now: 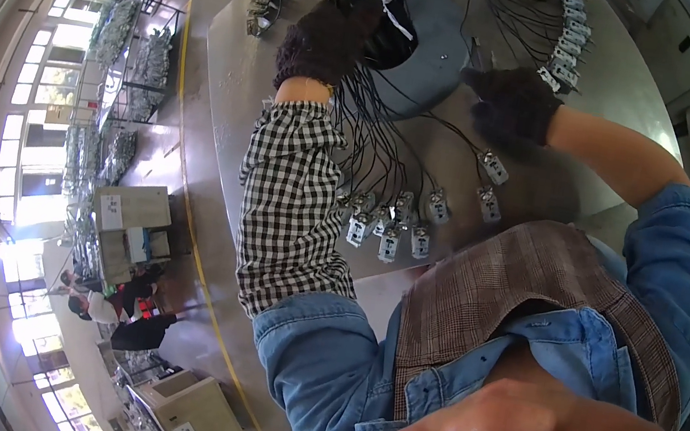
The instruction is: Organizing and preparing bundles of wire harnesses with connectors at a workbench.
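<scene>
My left hand (325, 43), in a dark knit glove, is closed round a bundle of black cables (361, 83). A black coil with a white strip (390, 24) sits just beside its fingers. The cables fan toward me and end in several small silver metal fittings (389, 242) near the table's edge. To the right, my gloved right hand (511, 108) is closed over the rim of a grey-blue round plate (424, 84). A thin dark piece (476, 54) sticks up at its fingertips, too small to name. Two more fittings (491, 185) lie below that hand.
The metal table (233, 98) holds more cables with a row of fittings (571, 39) at the far right and a cluster (260, 8) at the far left. Leftward across the floor stand racks (153, 59), grey cabinets (134, 209) and another person (135, 318).
</scene>
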A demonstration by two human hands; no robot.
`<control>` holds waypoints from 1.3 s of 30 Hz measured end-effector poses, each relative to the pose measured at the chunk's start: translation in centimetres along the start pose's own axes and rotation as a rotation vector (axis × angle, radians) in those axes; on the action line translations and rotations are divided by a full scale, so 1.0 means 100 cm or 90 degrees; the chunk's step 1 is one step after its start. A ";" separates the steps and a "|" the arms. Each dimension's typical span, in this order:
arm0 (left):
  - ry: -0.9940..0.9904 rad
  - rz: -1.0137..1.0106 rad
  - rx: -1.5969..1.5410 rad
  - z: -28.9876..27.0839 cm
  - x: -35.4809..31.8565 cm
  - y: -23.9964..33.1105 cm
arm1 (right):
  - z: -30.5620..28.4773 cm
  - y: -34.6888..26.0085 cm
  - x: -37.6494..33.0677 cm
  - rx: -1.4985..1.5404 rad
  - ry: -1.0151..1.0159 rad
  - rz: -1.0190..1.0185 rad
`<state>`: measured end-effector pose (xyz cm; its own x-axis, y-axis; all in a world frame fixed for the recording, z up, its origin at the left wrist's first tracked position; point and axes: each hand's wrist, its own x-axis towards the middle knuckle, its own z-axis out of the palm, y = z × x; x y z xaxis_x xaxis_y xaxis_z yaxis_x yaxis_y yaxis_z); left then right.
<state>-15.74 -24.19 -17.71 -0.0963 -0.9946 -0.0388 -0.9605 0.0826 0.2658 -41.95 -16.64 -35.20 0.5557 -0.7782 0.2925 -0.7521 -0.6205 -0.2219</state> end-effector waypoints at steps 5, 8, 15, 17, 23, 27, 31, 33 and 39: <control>0.072 0.074 -0.028 0.014 -0.001 -0.025 | -0.034 0.005 -0.034 -0.085 -0.027 0.223; 0.035 0.060 -0.047 0.009 -0.002 -0.017 | -0.028 0.008 -0.047 -0.299 -0.005 0.229; 0.079 0.099 -0.003 0.000 -0.001 -0.022 | -0.038 0.058 -0.060 -0.335 0.027 0.268; 0.070 0.098 0.011 0.002 -0.003 -0.039 | -0.037 0.072 -0.061 -0.318 0.017 0.285; 0.054 0.141 0.132 0.018 0.027 -0.093 | -0.013 0.089 -0.048 0.161 0.413 -0.171; 0.062 0.141 0.202 0.031 0.056 -0.143 | 0.029 -0.007 -0.029 -0.285 0.248 0.182; 0.109 0.338 0.013 0.023 -0.004 -0.168 | 0.034 -0.187 -0.031 0.076 0.168 -0.024; 0.116 0.439 -0.086 0.022 -0.041 -0.179 | 0.043 -0.220 -0.036 0.036 0.128 -0.039; -0.048 0.317 -0.069 0.064 -0.206 -0.189 | 0.050 -0.162 -0.057 -0.039 0.136 -0.052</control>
<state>2.67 -4.82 -28.12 -0.5572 -0.8289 0.0490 -0.7612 0.5335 0.3686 -31.16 -2.67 -37.91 0.5327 -0.6842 0.4982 -0.7318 -0.6680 -0.1351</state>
